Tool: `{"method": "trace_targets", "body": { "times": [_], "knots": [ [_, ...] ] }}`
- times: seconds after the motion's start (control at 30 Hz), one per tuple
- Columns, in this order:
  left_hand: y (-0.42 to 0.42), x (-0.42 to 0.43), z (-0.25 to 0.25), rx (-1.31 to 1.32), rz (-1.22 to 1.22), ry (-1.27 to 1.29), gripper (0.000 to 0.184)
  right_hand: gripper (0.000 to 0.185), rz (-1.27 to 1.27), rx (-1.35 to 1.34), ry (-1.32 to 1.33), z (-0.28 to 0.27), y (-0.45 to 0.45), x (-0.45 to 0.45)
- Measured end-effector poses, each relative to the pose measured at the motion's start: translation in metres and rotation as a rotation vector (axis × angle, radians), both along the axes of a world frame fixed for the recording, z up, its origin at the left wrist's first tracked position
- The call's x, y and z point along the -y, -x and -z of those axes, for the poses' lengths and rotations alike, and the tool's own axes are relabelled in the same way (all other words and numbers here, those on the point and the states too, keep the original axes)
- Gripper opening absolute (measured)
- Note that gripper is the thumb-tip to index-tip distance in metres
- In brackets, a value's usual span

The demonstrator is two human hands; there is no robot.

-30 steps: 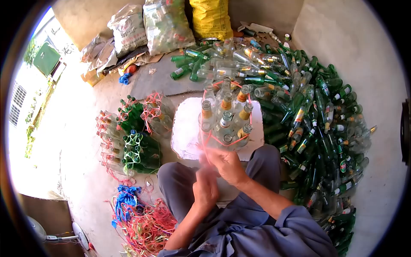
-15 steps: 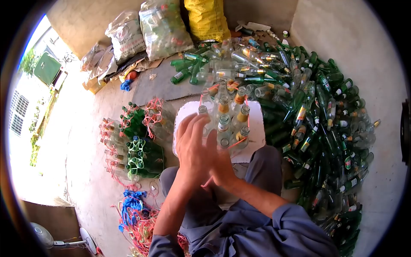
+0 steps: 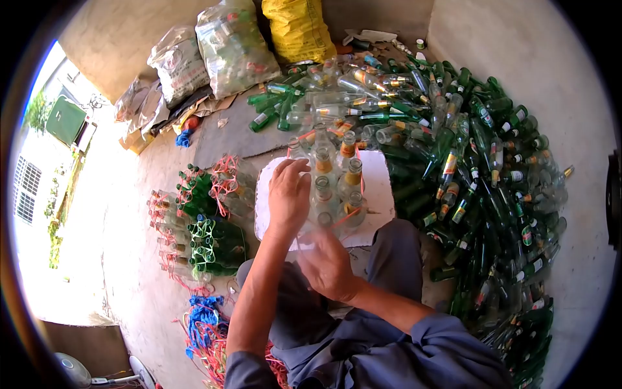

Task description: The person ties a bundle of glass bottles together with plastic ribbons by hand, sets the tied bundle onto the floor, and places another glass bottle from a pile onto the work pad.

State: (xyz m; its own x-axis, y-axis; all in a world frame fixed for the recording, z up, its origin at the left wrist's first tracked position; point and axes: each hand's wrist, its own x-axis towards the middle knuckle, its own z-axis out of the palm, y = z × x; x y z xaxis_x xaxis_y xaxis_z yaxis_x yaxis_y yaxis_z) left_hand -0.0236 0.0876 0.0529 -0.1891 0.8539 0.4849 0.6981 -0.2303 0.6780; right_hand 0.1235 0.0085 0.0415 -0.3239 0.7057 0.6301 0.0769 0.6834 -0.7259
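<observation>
A group of clear glass bottles stands upright on a white board in front of my knees. Pink string runs round the bottles near their necks. At the left side of the group is my left hand, its fingers bent inward beside the necks; what they grip is hidden. My right hand is lower, at the board's near edge between my knees, its fingers smeared by motion. Whether it holds anything does not show.
Tied bundles of green bottles and clear bottles stand at left. A large heap of loose bottles fills the right side. Tangled string lies by my left leg; filled sacks stand at the back.
My right hand has moved down toward me, away from the bottles and my left hand. My left hand stays at the group's left side, fingers more bent. The view has shifted slightly.
</observation>
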Motion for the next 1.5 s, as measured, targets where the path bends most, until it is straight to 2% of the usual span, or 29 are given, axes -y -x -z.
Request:
{"method": "trace_targets", "body": {
  "times": [0.07, 0.2, 0.3, 0.33, 0.43, 0.47, 0.57, 0.87, 1.07, 1.5],
  "knots": [
    [0.004, -0.002, 0.000, -0.001, 0.013, 0.009, 0.026, 0.008, -0.026, -0.070, -0.155, -0.011, -0.003, 0.000],
    [0.000, 0.000, -0.003, -0.066, -0.040, 0.036, 0.027, 0.011, -0.233, -0.175, -0.190, -0.023, 0.006, 0.000],
    [-0.001, -0.004, 0.000, -0.164, -0.068, -0.064, 0.024, 0.018, -0.353, -0.152, -0.032, -0.019, 0.013, -0.002],
    [-0.001, -0.006, 0.002, -0.197, -0.070, -0.113, 0.022, 0.028, -0.338, -0.214, 0.026, -0.017, 0.020, -0.005],
    [0.001, -0.005, -0.003, -0.196, -0.025, -0.037, 0.014, 0.037, -0.272, -0.286, 0.478, -0.025, 0.019, 0.000],
    [0.002, -0.005, -0.003, -0.208, -0.018, -0.052, 0.012, 0.034, -0.326, -0.270, 0.675, -0.029, 0.013, 0.002],
    [0.000, -0.009, -0.003, -0.213, -0.002, -0.103, 0.008, 0.035, -0.261, -0.324, 0.784, -0.016, 0.014, 0.007],
    [-0.001, -0.008, -0.003, -0.255, 0.009, -0.177, 0.006, 0.041, -0.052, -0.326, 0.731, -0.019, 0.019, 0.019],
    [0.000, -0.011, 0.000, -0.252, 0.004, -0.199, 0.006, 0.038, -0.065, -0.255, 0.799, -0.025, 0.011, 0.023],
    [-0.002, -0.011, 0.002, -0.191, -0.026, -0.205, 0.010, 0.035, -0.048, -0.321, 0.932, -0.016, 0.001, 0.025]
  ]
}}
